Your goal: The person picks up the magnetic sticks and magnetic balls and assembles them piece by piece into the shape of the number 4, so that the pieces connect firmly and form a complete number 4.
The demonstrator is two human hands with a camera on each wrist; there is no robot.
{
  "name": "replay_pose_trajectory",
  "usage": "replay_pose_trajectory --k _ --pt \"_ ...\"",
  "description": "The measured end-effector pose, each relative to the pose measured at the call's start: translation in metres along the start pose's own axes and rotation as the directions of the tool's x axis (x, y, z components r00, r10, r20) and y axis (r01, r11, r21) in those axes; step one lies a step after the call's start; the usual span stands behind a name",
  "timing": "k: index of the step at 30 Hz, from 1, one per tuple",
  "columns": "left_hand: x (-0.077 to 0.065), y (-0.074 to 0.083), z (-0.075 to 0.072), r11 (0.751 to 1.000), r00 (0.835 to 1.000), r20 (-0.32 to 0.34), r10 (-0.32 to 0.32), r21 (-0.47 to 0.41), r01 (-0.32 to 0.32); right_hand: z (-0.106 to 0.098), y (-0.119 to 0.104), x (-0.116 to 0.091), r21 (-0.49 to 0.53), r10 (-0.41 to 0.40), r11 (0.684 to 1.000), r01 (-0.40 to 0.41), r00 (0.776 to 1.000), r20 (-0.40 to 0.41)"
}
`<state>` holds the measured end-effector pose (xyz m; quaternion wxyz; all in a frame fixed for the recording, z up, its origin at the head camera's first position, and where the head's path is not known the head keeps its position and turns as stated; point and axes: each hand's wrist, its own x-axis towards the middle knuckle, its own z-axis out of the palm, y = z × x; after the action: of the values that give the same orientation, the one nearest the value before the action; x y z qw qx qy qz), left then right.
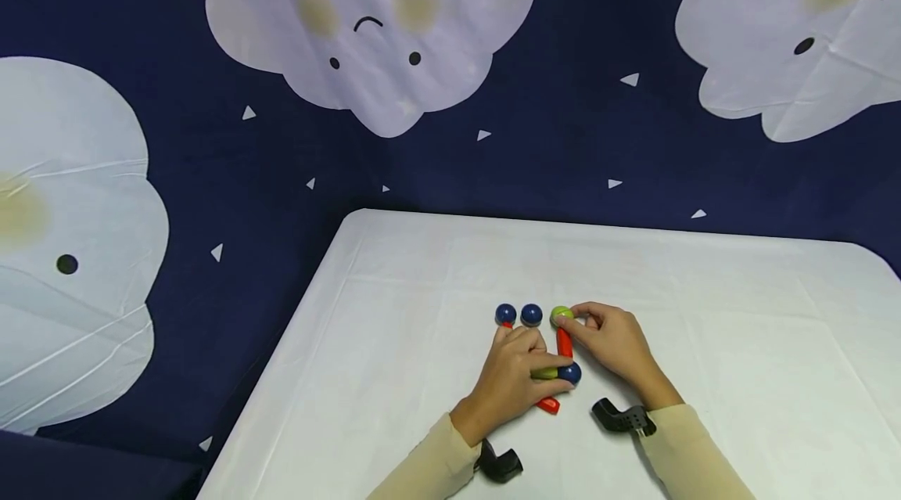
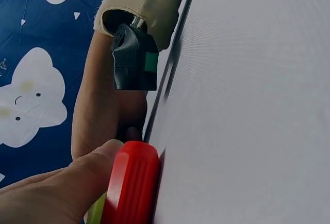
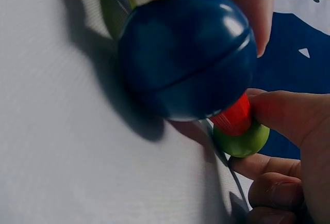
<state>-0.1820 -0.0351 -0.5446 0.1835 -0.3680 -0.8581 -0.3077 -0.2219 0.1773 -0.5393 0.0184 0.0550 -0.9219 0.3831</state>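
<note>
Blue ball [image 3: 188, 53], seamed (right wrist only)

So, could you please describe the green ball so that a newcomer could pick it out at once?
Start at the white table and look near its middle, where the person's right hand pinches something round. That is the green ball, at the far end of a red rod. Its colour sets it apart: the neighbouring balls are dark blue.
</note>
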Motion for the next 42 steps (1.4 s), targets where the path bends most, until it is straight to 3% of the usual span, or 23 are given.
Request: replay_pose_trajectory --k 5,9,12,16,20,25,37,42 --pt "-0.004 -0.008 -0.012 1.000 0.998 -0.057 -0.001 0.010 0.002 0.004 -0.003 0.002 0.009 -0.013 1.000 0.013 1.000 -0.013" --pt "-0.018 -0.021 -0.027 0.996 0.991 -0.109 -0.077 -0.042 0.073 0.006 -0.003 -0.001 0.054 -0.024 0.998 0.027 0.998 -0.051" --pt "-0.032 -0.030 -0.038 0.976 0.979 -0.099 -0.175 -0.145 0.160 0.005 -0.004 -0.004 0.075 -0.049 0.996 0.057 0.993 -0.105" --pt "-0.045 -0.038 -0.046 0.941 0.968 -0.046 -0.248 -0.250 0.229 0.001 -0.012 -0.001 0.054 -0.146 0.986 0.157 0.976 -0.164" --pt "-0.049 -0.042 -0.047 0.942 0.970 -0.005 -0.242 -0.242 0.234 0.005 -0.023 0.007 0.005 -0.246 0.969 0.248 0.963 -0.109" --pt "-0.050 -0.043 -0.044 0.947 0.973 0.036 -0.229 -0.221 0.231 0.014 -0.023 0.011 -0.046 -0.229 0.972 0.229 0.973 0.003" --pt "-0.050 -0.042 -0.047 0.948 0.971 0.038 -0.235 -0.210 0.238 0.026 -0.021 0.013 -0.070 -0.239 0.969 0.236 0.970 -0.038" --pt "-0.046 -0.032 -0.050 0.979 0.990 -0.020 -0.142 -0.154 0.138 0.026 -0.020 0.012 -0.054 -0.225 0.973 0.223 0.974 -0.026"
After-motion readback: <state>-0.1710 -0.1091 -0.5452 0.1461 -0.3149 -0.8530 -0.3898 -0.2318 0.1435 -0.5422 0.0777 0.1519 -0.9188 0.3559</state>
